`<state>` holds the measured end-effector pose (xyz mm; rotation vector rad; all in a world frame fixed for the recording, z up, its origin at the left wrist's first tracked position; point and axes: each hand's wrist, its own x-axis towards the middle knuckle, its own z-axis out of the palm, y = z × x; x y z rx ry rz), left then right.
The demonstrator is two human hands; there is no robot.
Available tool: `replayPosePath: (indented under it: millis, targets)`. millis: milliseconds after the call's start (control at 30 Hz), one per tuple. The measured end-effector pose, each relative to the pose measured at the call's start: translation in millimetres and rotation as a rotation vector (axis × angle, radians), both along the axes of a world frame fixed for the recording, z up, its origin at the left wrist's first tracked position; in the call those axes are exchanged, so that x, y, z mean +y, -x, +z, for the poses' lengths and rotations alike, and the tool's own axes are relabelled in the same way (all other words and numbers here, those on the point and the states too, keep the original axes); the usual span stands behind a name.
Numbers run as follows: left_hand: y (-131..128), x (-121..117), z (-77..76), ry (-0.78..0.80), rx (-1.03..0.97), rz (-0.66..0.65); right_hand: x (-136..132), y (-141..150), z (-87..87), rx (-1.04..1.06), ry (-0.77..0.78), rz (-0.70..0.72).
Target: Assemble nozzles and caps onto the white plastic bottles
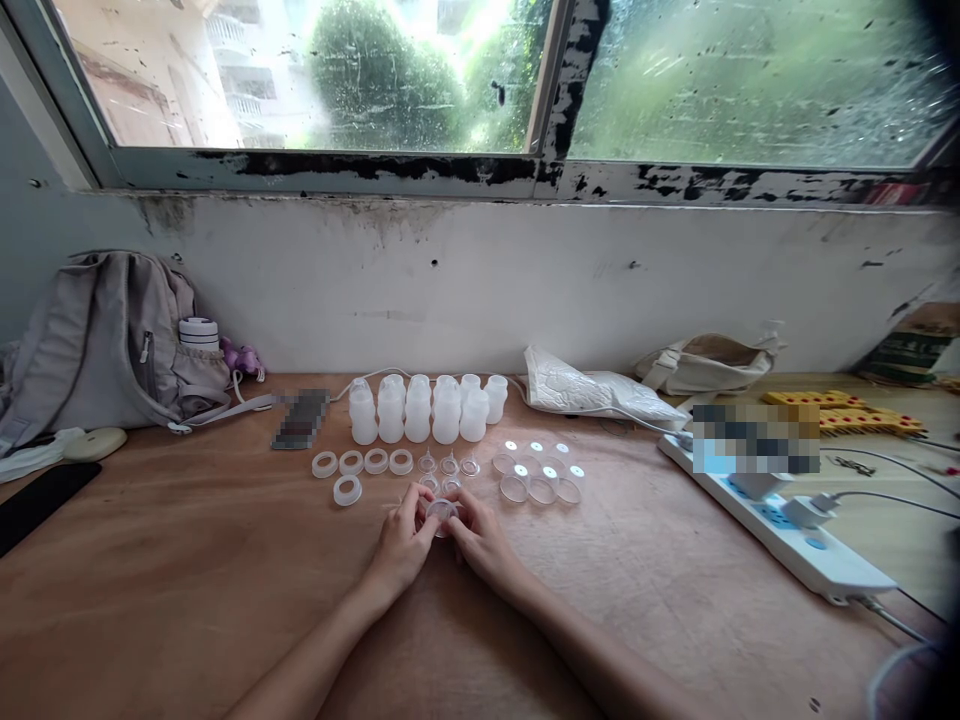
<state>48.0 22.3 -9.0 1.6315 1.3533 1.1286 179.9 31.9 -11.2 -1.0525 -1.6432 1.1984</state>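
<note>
I have a small clear round part (pixel 442 511) pinched between the fingertips of my left hand (pixel 401 548) and my right hand (pixel 484 543), both closed narrowly on it just above the table (pixel 187 600), wrists resting down, I judge for steadiness. It looks disc-like, with no clear long axis; which way it faces I cannot tell. Just beyond my fingers lie white rings (pixel 363 463), clear lids (pixel 541 470) and white bottles (pixel 420 408) in rows, within easy reach.

Two bare forearms, left hand (pixel 401 545) and right hand (pixel 484 540), ringless, sleeveless.
</note>
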Motion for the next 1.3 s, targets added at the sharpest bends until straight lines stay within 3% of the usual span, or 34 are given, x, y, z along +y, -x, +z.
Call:
replayPosePath:
  millis: [433,667,933,1300]
  targets:
    - [1.0,-0.4,2.8,0.002,-0.023,-0.032,1.3,-2.0,-1.9,-0.057,-0.035,-0.015]
    - [3.5,2.6,-1.8,0.037,-0.143,-0.099,5.2,-4.1,2.2,0.186,0.216,0.068]
    - [9.0,4.1,-2.4,0.125,-0.349,-0.181,9.8,-5.2,-4.5,0.267,0.227,0.107]
    - [9.8,0.9,2.2,0.068,-0.113,-0.138,11.3,-6.5,-10.5,0.244,0.182,0.074]
